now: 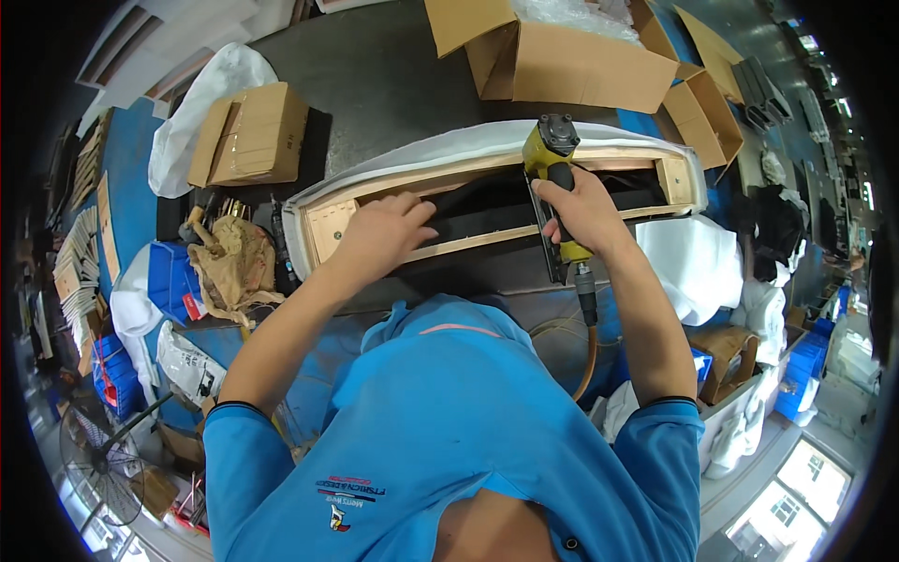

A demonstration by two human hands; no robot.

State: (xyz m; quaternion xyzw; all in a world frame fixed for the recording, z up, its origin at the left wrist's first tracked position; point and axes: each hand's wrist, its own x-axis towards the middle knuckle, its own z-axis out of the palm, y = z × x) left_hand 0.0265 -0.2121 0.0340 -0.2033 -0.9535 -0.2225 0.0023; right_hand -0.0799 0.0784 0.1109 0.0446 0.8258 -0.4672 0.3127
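A long wooden frame (468, 245), padded along its far side with white material (412, 157), lies across the table in front of me. Black fabric (478, 203) fills its inside. My left hand (382, 232) is over the left part of the frame, its fingers loosely bent and a little apart at the black fabric; the thumb side is partly hidden. My right hand (592, 214) is closed round the handle of a yellow and black air staple gun (540, 159), held across the right half of the frame. An air hose (592, 361) hangs from its lower end.
A closed cardboard box (251, 136) stands at the far left, an open one (585, 66) holding clear plastic at the far right. Left of the frame are a crumpled brown bag (234, 267) and blue bins (170, 281). White sheeting (688, 267) lies to the right.
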